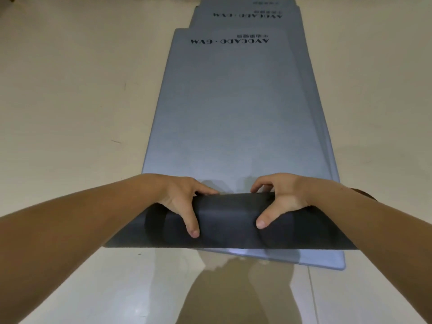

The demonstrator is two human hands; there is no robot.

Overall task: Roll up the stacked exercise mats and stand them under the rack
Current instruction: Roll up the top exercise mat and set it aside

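Three mats [247,24] stacked, staggered, on floor [70,90]. Near end of top mat [233,113] rolled. Both left grip [180,202] and right grip [278,199] curled round the roll [229,213].

A stack of grey-blue exercise mats [233,108] lies lengthwise on the pale tiled floor [70,90], the far ends stepped so black lettering shows on each. At the near end the top mat's edge is folded over into a dark roll [230,213]. The left hand [181,199] and right hand [280,197] grip this roll, fingers over its far side, thumbs on the near side.
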